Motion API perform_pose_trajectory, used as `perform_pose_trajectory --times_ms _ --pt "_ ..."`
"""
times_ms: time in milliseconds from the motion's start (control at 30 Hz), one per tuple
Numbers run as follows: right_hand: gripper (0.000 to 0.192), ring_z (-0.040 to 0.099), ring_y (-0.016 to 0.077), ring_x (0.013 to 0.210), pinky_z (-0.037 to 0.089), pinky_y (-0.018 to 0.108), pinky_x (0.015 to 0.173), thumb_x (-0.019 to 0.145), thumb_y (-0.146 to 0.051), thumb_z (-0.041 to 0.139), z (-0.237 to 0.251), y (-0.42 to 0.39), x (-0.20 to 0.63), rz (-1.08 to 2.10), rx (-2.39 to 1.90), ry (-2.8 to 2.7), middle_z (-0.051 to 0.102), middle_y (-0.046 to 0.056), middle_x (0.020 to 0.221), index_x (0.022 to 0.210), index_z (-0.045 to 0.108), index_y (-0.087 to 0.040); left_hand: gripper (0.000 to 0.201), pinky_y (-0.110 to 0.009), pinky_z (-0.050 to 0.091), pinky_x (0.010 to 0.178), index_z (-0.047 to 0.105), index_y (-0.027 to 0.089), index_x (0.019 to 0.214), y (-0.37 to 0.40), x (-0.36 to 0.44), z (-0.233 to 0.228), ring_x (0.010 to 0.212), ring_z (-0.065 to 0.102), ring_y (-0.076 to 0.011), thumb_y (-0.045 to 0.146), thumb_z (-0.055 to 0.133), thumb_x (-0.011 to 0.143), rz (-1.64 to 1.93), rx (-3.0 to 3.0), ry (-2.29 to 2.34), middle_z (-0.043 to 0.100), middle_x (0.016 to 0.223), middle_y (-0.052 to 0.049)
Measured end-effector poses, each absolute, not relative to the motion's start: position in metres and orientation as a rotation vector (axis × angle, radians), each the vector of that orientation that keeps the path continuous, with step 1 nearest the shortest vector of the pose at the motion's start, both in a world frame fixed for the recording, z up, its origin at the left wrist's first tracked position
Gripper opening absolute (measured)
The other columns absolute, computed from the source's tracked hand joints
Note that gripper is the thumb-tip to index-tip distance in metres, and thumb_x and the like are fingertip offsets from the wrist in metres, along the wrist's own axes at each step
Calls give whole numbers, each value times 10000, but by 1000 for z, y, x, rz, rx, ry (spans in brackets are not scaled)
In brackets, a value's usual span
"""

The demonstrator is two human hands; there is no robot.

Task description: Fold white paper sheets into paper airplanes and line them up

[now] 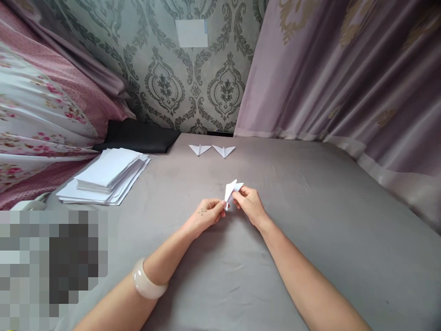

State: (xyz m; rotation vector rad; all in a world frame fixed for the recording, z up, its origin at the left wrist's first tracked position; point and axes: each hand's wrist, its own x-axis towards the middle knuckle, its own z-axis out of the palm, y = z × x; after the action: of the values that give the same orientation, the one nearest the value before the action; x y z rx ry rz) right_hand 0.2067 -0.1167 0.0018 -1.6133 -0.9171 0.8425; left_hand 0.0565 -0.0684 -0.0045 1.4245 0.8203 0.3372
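Note:
Between my two hands, a small white folded paper plane (230, 191) is held just above the grey cloth. My left hand (209, 214) pinches its lower tip between thumb and fingers; a pale bangle is on that forearm. On the other side, my right hand (250, 202) grips the right wing with thumb and fingertips. Parts of the folds are covered by my fingers. Farther back on the cloth lie two finished-looking paper planes side by side, a left plane (199, 150) and a right plane (223, 151), wings spread.
A stack of white paper sheets (106, 172) lies at the left, with a folded black cloth (139, 135) behind it. Grey cloth (327, 220) covers the surface. Curtains hang on both sides, and a patterned wall (193, 87) stands at the back. The lower left corner is pixelated.

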Motion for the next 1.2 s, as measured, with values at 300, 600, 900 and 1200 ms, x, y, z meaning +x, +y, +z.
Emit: perform_pose_trajectory --times_ms 300,600,900,1200 --pt "99 562 185 739 346 278 683 749 -201 501 3 -125 200 364 -1974 -1244 650 56 765 718 595 -199 208 -290 456 790 570 186 1031 -78 52 2 848 537 -169 130 427 889 1021 2346 704 628 985 -70" --pt "438 647 235 863 376 291 671 857 -306 525 -4 -124 200 312 -2224 -1354 696 78 920 1269 450 -177 387 -408 453 905 559 165 1169 -65 49 -14 1041 477 -263 25 391 849 747 2829 588 605 1217 -84" --pt "342 613 188 837 429 282 699 811 -320 578 -9 -131 204 178 -2144 -1301 576 61 1051 1138 545 -226 346 -405 446 830 590 195 1144 -65 44 -8 1027 477 -270 79 379 897 483 2911 633 604 1218 -76" --pt "219 561 123 711 375 242 624 864 -206 472 -6 -136 202 283 -2114 -1555 583 24 934 868 688 -244 396 -395 390 794 553 192 1196 -67 48 -6 1030 447 -275 53 362 879 371 2960 602 606 1188 -90"
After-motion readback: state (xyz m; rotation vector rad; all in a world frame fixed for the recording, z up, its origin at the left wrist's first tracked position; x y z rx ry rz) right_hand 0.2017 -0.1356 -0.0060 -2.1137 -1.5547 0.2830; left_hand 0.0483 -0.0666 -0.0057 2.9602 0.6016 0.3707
